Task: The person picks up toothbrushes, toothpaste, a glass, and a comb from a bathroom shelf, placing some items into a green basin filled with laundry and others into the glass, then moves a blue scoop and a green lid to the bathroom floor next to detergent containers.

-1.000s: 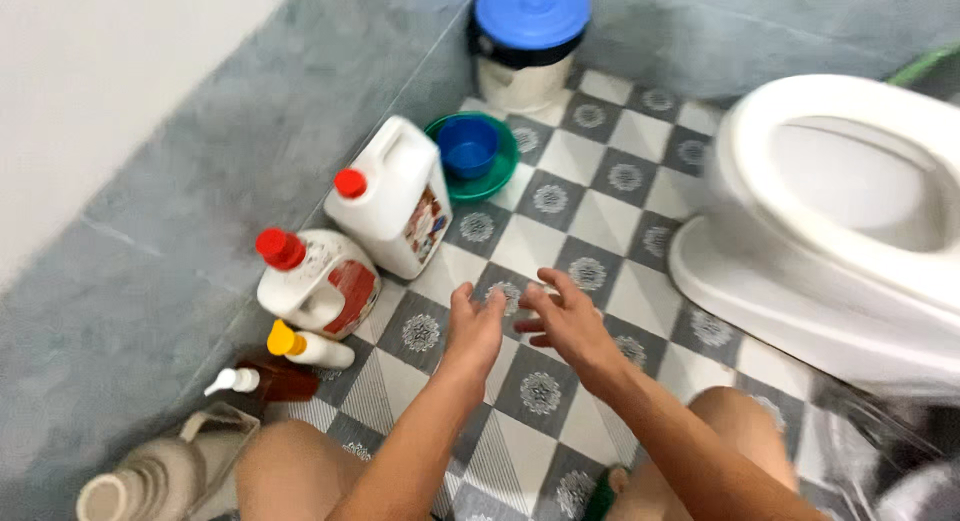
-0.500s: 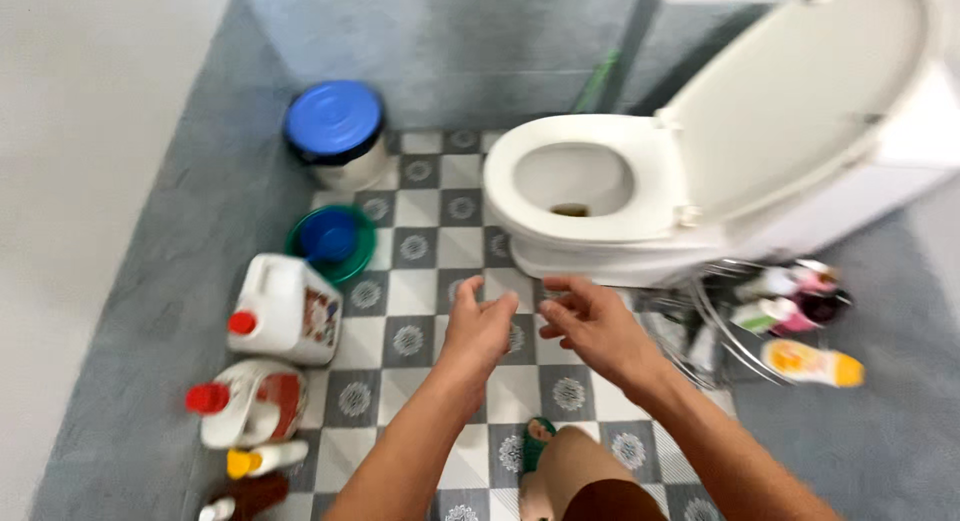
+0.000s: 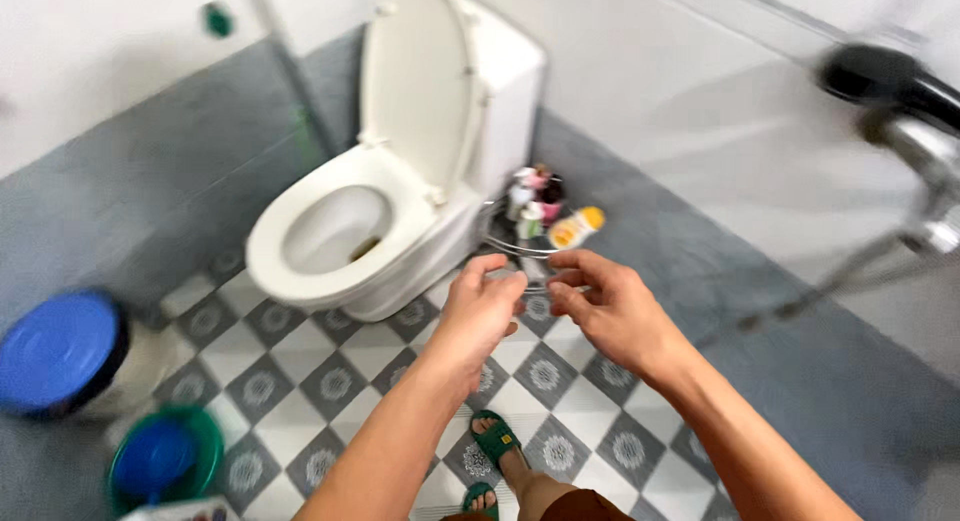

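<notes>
My left hand [image 3: 478,314] and my right hand [image 3: 610,306] are held out side by side in front of me, fingertips nearly touching, fingers loosely curled and apart. Neither holds anything that I can see. They hover above the checkered floor tiles [image 3: 300,381], just in front of a wire rack [image 3: 510,243] with several small bottles beside the toilet. A white toilet [image 3: 345,226] with its lid raised stands to the upper left of my hands. My foot in a green sandal [image 3: 497,439] shows below them.
A bucket with a blue lid [image 3: 55,351] sits at the far left. A green basin holding a blue bowl [image 3: 160,456] lies at the bottom left. A chrome shower fitting with a black head [image 3: 905,111] juts in at the right.
The view has swung right and upward: the detergent jugs left the frame, the toilet and rack moved toward the centre. My hands stayed out in front, rising slightly closer together.
</notes>
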